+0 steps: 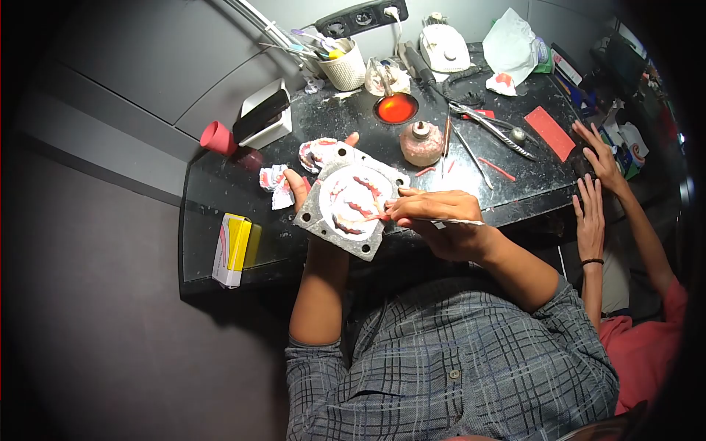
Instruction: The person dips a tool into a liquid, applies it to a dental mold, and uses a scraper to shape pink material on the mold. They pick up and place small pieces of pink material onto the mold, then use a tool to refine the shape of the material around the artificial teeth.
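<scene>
My left hand grips a square metal dental flask half from below, thumb at its left side and a fingertip behind the far edge. White plaster fills the round opening, with reddish arch-shaped strips set in it. Over the flask's right edge, my right hand is closed around a thin tool with a pale handle. Its far end, by a reddish bit at the plaster, is mostly covered by my fingers. Behind the flask lie plaster dental models with pink gums.
A round glass burner bottle, a pan of orange-red liquid, pliers and a red wax sheet lie beyond my hands. At left stands a yellow-white box. Another person's hands rest at the right edge.
</scene>
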Motion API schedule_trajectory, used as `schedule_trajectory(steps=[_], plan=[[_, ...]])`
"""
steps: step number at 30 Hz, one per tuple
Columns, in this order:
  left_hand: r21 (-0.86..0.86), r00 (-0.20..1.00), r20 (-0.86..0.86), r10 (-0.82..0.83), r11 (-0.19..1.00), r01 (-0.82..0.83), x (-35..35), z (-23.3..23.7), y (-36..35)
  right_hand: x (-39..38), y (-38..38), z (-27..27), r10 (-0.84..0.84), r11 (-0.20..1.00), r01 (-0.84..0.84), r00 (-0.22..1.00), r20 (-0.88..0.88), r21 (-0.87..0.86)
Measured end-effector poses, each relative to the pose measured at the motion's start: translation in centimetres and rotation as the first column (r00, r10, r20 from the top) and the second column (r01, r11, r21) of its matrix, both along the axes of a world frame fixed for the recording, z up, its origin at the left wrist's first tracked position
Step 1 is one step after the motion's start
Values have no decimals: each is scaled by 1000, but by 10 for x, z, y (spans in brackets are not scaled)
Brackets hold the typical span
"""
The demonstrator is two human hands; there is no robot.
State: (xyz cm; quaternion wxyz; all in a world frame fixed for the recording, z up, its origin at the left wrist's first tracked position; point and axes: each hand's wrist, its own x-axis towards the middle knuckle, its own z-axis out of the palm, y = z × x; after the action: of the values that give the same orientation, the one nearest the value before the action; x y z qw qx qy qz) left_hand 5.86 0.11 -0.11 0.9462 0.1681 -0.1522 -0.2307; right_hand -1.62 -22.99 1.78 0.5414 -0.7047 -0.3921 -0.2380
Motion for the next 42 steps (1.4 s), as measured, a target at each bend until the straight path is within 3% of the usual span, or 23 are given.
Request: schedule_trajectory(steps=[8, 10, 17, 19, 23, 25, 42], plan=[[18, 995, -45, 89, 996, -88, -5, 11, -8, -1, 0, 2, 15, 1000, -15, 1000, -14, 13], [-122, 993, -80, -87, 990, 77, -3, 10, -7, 0, 0, 1, 21, 1000, -21, 1000, -11, 5], [61, 992, 13, -128, 990, 127, 3, -1, -4, 3, 4, 4, -8, 1000, 6, 992, 123, 15], [-20, 978, -113, -175, 985, 173, -1, 1, -7, -1, 5, 4, -116, 988, 104, 988, 105, 111], [-38, 976, -126, -178, 984, 175, -6, 6, -10, -2, 4, 4, -54, 993, 45, 995, 83, 113], [61, 995, -83, -56, 996, 61, -7, 12, -13, -2, 4, 4, -41, 996, 33, 994, 101, 81], [20, 995, -62, -81, 996, 83, 0, 4, -9, -2, 13, -1, -102, 995, 104, 983, 152, -3]])
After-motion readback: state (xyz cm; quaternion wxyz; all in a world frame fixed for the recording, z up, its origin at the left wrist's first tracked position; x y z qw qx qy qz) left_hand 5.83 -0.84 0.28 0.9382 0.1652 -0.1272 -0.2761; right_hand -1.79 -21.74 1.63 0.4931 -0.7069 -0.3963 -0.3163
